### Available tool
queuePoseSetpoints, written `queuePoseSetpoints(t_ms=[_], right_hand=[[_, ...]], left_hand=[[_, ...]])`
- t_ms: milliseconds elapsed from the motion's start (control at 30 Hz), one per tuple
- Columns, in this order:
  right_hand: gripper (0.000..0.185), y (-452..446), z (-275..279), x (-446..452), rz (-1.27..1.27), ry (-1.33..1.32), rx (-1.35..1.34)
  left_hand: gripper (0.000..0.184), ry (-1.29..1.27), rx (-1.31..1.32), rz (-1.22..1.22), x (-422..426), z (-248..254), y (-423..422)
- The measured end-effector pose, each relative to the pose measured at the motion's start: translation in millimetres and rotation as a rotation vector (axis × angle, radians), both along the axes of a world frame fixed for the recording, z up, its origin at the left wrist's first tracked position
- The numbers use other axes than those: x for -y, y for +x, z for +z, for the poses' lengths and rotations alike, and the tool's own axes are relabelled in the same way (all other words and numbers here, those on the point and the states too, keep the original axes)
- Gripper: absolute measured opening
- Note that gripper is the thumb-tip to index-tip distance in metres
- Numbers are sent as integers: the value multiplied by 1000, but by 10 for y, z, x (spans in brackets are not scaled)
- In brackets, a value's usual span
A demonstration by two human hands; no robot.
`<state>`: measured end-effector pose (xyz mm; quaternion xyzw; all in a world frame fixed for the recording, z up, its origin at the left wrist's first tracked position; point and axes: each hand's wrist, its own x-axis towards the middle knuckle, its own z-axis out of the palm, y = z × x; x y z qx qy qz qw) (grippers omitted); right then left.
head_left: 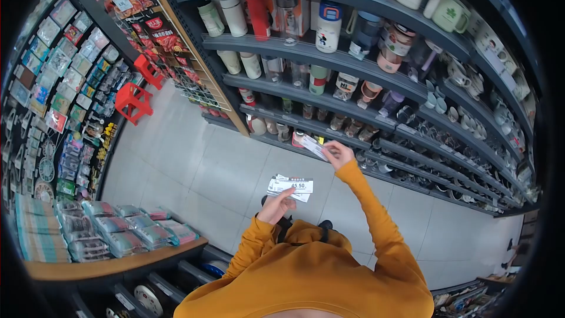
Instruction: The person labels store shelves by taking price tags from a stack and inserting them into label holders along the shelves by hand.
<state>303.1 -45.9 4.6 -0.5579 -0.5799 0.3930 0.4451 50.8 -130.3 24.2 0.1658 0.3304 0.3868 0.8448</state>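
The head view shows a shop aisle with a pale tiled floor (229, 162) stretching across the middle. Dark shelves (253, 46) curve from 11 round to 3 o'clock, crowded with cups, bottles and glasses. Among them, a red bottle (257, 17) stands towards 12 o'clock, a blue-topped white bottle (328, 28) stands just past 12, and a pale green mug (451, 16) sits towards 2.

Snack bags (165, 32) hang between 10 and 11 o'clock, and a red stool (134, 105) stands on the floor near 10. Small packaged goods (59, 62) cover the wall towards 9 and 10. At 8 o'clock, wrapped packs (144, 229) lie in rows on a wood-edged worktop (118, 268).

The person, in mustard sleeves, has the left hand (276, 207) near 6 o'clock, just below the centre. Its fingers are closed on a small stack of price labels (301, 186), fanned slightly, the top one reading 45.50; the thumb lies over them.

The right hand (338, 154) is between 3 and 4 o'clock, with the arm stretched towards the lower shelves. Its fingers pinch one end of a white label strip (313, 146), which slants away towards 12. Whether the strip touches the shelf edge, I cannot tell.
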Motion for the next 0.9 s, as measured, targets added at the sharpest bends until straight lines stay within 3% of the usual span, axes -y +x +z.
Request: queuePoseSetpoints(t_ms=[100,233,433,500,733,900], right_hand=[[16,-438,-147,-802,14,25,139],[13,-1083,-592,-2075,33,85,164],[19,-1908,-916,-3551,-161,110,603],[17,-2041,-958,-3785,-193,37,759],[15,-2176,-1155,-4190,24,4,744],[16,-2183,-1185,-4290,-20,-37,684]], left_hand=[[20,-23,-76,11,-441,-167,-304],[17,-30,-89,-33,-1139,-171,-894],[17,5,-66,-97,-2054,-177,-1863],[18,37,-124,-113,-2248,-215,-2107],[18,-9,-73,-97,-2626,-360,-2505],[14,-32,-53,-137,-2844,-372,-2443]])
